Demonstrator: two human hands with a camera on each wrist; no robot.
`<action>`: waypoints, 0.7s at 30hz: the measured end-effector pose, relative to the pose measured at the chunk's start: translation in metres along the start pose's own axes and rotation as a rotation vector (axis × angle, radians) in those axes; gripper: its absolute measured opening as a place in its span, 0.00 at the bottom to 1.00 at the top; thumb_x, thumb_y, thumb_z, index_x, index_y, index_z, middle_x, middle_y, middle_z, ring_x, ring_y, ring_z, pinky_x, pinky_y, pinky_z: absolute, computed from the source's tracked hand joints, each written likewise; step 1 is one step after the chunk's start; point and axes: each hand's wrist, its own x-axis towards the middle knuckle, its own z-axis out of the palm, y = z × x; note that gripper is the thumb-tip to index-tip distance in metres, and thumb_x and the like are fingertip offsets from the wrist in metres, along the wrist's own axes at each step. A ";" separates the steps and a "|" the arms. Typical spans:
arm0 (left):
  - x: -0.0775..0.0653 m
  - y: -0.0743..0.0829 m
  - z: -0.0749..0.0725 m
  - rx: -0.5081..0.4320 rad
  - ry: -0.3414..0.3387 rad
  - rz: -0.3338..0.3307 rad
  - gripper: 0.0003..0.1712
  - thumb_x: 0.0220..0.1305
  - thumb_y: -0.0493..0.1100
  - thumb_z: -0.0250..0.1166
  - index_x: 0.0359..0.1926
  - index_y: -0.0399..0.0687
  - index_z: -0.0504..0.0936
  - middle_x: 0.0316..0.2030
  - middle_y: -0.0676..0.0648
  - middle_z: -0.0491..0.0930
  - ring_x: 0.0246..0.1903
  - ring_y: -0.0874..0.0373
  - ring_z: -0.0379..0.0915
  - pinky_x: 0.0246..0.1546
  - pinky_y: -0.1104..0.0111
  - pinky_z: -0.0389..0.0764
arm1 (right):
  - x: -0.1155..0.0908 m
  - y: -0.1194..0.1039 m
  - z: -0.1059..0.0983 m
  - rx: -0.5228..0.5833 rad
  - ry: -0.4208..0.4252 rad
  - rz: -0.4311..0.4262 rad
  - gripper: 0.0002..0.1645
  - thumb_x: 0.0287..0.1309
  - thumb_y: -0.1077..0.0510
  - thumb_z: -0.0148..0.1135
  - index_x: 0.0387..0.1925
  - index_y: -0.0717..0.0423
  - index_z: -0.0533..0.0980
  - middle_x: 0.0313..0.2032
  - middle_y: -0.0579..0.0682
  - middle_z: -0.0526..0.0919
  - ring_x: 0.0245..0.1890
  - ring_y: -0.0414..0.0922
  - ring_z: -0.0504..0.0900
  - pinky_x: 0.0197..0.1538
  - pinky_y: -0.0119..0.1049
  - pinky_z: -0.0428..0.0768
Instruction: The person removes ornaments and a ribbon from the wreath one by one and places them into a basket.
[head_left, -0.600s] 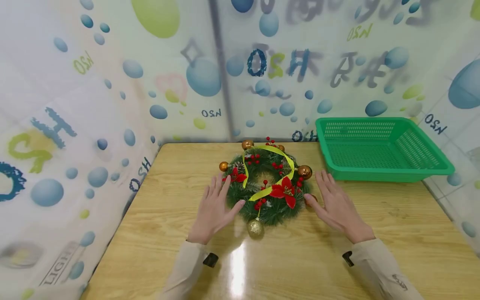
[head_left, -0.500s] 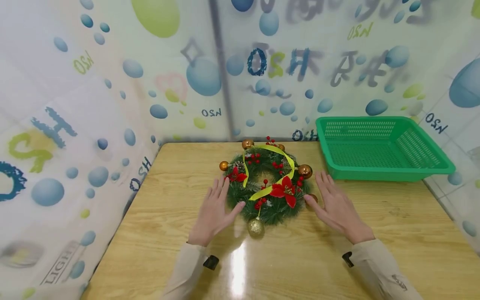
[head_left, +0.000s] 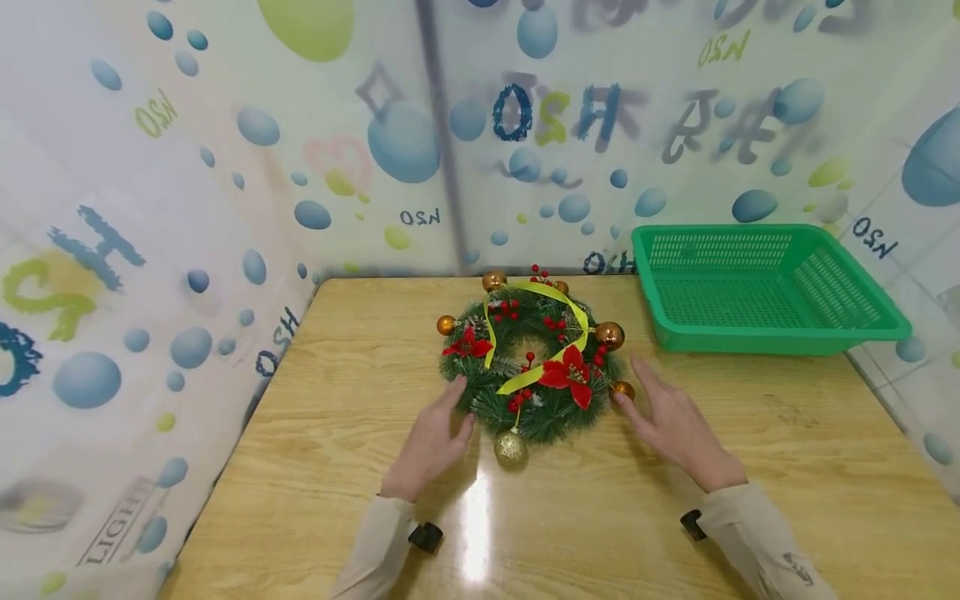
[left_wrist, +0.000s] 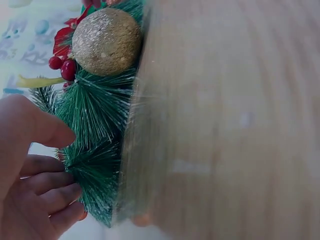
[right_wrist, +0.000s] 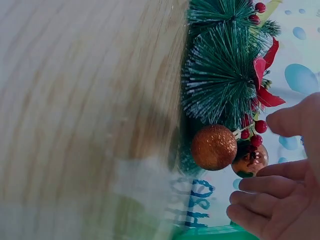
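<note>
A green Christmas wreath (head_left: 553,423) lies flat on the table, trimmed with red poinsettias (head_left: 572,377), red berries, a yellow ribbon (head_left: 579,329) and several baubles. My left hand (head_left: 429,442) is at its near left side, fingers loosely bent and fingertips right at the needles. At the right side is my right hand (head_left: 681,433), its thumb beside a copper bauble (head_left: 622,390). In the left wrist view, thumb and fingers (left_wrist: 55,200) stand apart next to the needles. The right wrist view shows the fingers (right_wrist: 265,192) spread near a glittery copper bauble (right_wrist: 214,147).
A green plastic basket (head_left: 750,342) with perforated walls stands at the back right of the wooden table (head_left: 315,467). Bubble-printed sheeting (head_left: 337,150) hangs behind the table and along its sides. A gold glitter bauble (head_left: 512,450) sticks out at the wreath's front.
Both hands have turned from palms down toward palms inward. The left fingers have drawn back and bent a little beside the wreath. The view has tilted slightly down; the wreath stays in place.
</note>
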 end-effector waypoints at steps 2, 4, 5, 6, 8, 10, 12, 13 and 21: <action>0.000 -0.002 0.002 -0.015 0.000 0.001 0.39 0.71 0.40 0.59 0.78 0.39 0.54 0.78 0.41 0.52 0.77 0.41 0.50 0.75 0.55 0.56 | 0.001 0.000 0.002 0.010 0.020 -0.003 0.35 0.68 0.56 0.61 0.65 0.78 0.67 0.26 0.61 0.81 0.17 0.45 0.75 0.43 0.51 0.86; -0.001 -0.002 0.004 -0.023 -0.001 0.005 0.39 0.71 0.39 0.58 0.78 0.39 0.54 0.78 0.41 0.52 0.77 0.41 0.49 0.75 0.57 0.56 | 0.002 0.001 0.004 0.020 0.025 0.014 0.31 0.67 0.57 0.62 0.62 0.77 0.71 0.18 0.54 0.76 0.11 0.37 0.64 0.29 0.42 0.81; -0.001 -0.003 0.004 -0.023 -0.005 0.003 0.39 0.71 0.39 0.58 0.78 0.39 0.53 0.78 0.41 0.51 0.77 0.42 0.49 0.75 0.59 0.56 | 0.002 0.001 0.005 0.021 0.021 0.029 0.29 0.66 0.57 0.63 0.61 0.76 0.73 0.15 0.50 0.73 0.10 0.35 0.57 0.27 0.40 0.78; -0.001 -0.003 0.005 -0.019 -0.005 0.008 0.39 0.71 0.38 0.58 0.78 0.38 0.54 0.78 0.40 0.51 0.76 0.41 0.49 0.74 0.59 0.56 | 0.002 0.001 0.006 0.024 0.026 0.036 0.28 0.66 0.58 0.63 0.60 0.75 0.74 0.17 0.53 0.77 0.10 0.35 0.58 0.28 0.41 0.80; -0.001 -0.003 0.005 -0.011 -0.016 0.001 0.39 0.71 0.38 0.58 0.78 0.38 0.53 0.78 0.41 0.50 0.70 0.45 0.67 0.73 0.61 0.61 | 0.003 0.003 0.009 0.028 0.037 0.053 0.27 0.64 0.59 0.65 0.58 0.74 0.75 0.25 0.61 0.84 0.13 0.42 0.73 0.31 0.45 0.84; 0.000 -0.002 0.004 -0.001 -0.023 -0.004 0.39 0.71 0.37 0.59 0.78 0.37 0.53 0.78 0.40 0.50 0.50 0.53 0.82 0.70 0.63 0.68 | 0.004 0.004 0.011 0.036 0.047 0.068 0.26 0.63 0.59 0.66 0.57 0.74 0.76 0.37 0.68 0.87 0.26 0.54 0.85 0.41 0.53 0.86; 0.000 0.000 0.003 0.005 -0.030 -0.008 0.39 0.71 0.37 0.59 0.78 0.36 0.54 0.78 0.38 0.50 0.31 0.62 0.76 0.66 0.63 0.75 | 0.004 0.006 0.013 0.050 0.050 0.084 0.27 0.61 0.60 0.68 0.57 0.74 0.75 0.46 0.71 0.86 0.39 0.63 0.87 0.47 0.59 0.85; 0.000 0.001 0.003 0.008 -0.035 -0.017 0.39 0.71 0.37 0.59 0.78 0.37 0.54 0.78 0.38 0.50 0.26 0.65 0.70 0.66 0.63 0.75 | 0.005 0.007 0.015 0.057 0.048 0.092 0.27 0.60 0.61 0.69 0.56 0.74 0.75 0.45 0.70 0.86 0.44 0.65 0.86 0.47 0.59 0.85; 0.002 0.005 -0.002 0.016 -0.049 -0.046 0.37 0.70 0.37 0.59 0.76 0.35 0.56 0.77 0.36 0.52 0.20 0.68 0.65 0.62 0.64 0.78 | 0.006 0.008 0.022 0.096 0.065 0.129 0.21 0.56 0.63 0.71 0.49 0.71 0.79 0.40 0.65 0.88 0.37 0.59 0.87 0.41 0.54 0.86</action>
